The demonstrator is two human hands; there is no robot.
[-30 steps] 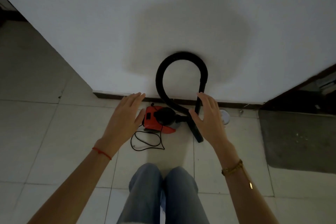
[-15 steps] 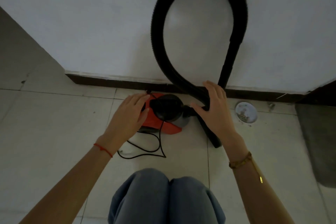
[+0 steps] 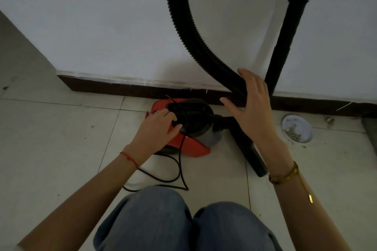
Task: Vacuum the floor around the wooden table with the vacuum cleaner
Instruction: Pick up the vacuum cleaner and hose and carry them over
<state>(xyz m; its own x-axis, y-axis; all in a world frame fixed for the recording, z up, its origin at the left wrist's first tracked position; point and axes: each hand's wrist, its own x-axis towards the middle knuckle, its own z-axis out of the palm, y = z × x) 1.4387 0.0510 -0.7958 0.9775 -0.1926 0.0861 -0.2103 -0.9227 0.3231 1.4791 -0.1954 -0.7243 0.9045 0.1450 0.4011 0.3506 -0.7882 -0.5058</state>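
— What's nearest to you?

— My knees (image 3: 183, 220), in blue jeans, bent over the tiled floor (image 3: 51, 149). Just past them the black power cord (image 3: 163, 177) lies in loose loops on the tiles.

— And your hands?

— My left hand (image 3: 157, 128), a red string at its wrist, rests on the top of the vacuum cleaner (image 3: 189, 128), its fingers curled around the black handle. My right hand (image 3: 251, 112), a gold bracelet (image 3: 285, 175) at its wrist, has its fingers straight and spread, the fingertips against the ribbed black hose (image 3: 195, 43); it grips nothing.

— Where does the vacuum cleaner sit?

— On the floor between my hands, just in front of the dark skirting board (image 3: 122, 87). Its body is red below, black on top, with a grey part on the right where the hose joins.

— What runs from there?

— The hose climbs the white wall (image 3: 102, 16), arches out of view at the top, and comes down as a rigid black tube (image 3: 283, 36) whose nozzle end lies on the tiles beside my right wrist.

— Anything further right?

— A small round white dish (image 3: 296, 129) with crumbs, near the skirting.
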